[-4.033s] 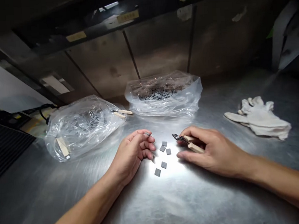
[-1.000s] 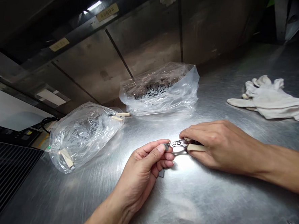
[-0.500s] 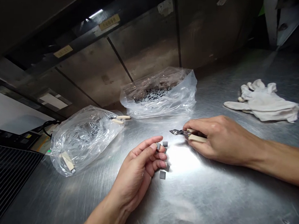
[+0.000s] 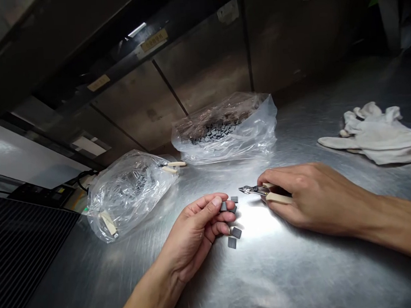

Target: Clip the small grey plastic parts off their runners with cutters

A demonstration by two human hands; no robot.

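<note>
Metal tabletop [image 4: 296, 269]: right hand [image 4: 312, 198] half-curled around cutters [image 4: 259, 190]

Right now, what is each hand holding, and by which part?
Left hand: a small, flat grey tile, pinched at one edge. Right hand: cream-handled metal pliers, gripped around the handles.

Grey tile [image 4: 223, 206] in left fingers [image 4: 226, 217]

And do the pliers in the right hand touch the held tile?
No, a gap shows between the pliers and the tile in the left hand.
</note>
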